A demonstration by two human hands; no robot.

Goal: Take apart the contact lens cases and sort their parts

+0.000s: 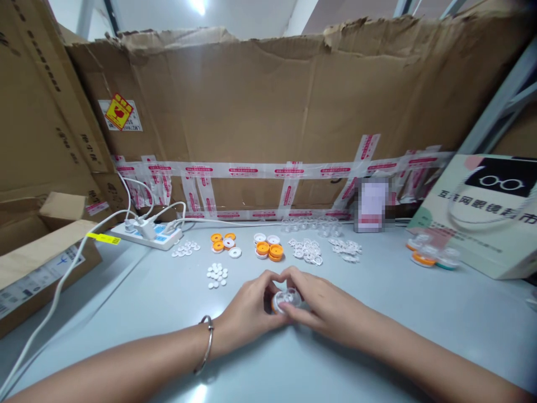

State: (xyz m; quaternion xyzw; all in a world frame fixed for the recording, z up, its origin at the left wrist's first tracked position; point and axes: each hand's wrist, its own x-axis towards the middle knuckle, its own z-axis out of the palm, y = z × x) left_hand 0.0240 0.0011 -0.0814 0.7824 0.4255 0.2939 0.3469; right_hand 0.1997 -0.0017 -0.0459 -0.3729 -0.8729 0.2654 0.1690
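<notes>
Against taped corrugated cardboard on a smooth grey counter (377,313), both hands' fingers (274,278) pinch a small round clear-plastic case (287,299), white discs (217,275) beyond.

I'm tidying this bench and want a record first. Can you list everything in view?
clear round piece: one, clear, front centre
white discs: two small heaps, white, left of centre
orange and white rings: two clusters, behind the discs
flat pale bits: two heaps, whitish, right of the rings
cardboard wall: one, brown, taped, along the back
clear bits: one scatter, at the wall's foot
power strip: one, white and blue, back left
cardboard box: one, brown, far left
paper bag: one, pale, printed, right
orange and teal caps: a few, beside the bag
table: one, pale grey
bracelet: one, silver, left wrist
left hand: holds the piece
right hand: holds the piece
</notes>
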